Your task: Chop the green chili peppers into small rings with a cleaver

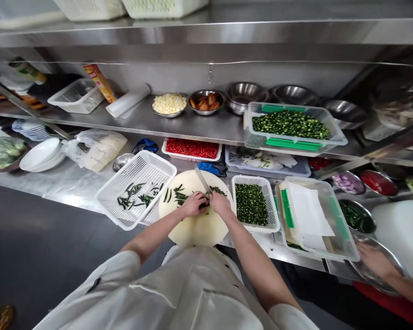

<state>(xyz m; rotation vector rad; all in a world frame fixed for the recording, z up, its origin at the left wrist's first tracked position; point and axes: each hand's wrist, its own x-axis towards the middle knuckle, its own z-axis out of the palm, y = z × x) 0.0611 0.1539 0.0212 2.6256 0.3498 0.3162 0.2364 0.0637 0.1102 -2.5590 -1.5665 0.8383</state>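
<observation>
A round pale cutting board (196,231) lies in front of my body. My right hand (219,201) is closed on the handle of a knife (202,178), whose blade points away over the board. Beside the blade, my left hand (194,204) presses its curled fingers on dark green peppers, mostly hidden under them. Whole green pepper strips (180,196) lie left of my left hand, and chopped bits are right of the blade. A white basket (110,201) with more strips stands at the left; a smaller basket (274,220) of chopped green pieces stands at the right.
A clear container (344,243) with white paper stands farther right, near another person's hand (375,261) at a metal bowl (395,256). Behind the board is a tray of red peppers (192,148). A steel shelf (206,130) above holds bowls and a tub (296,145) of chopped greens.
</observation>
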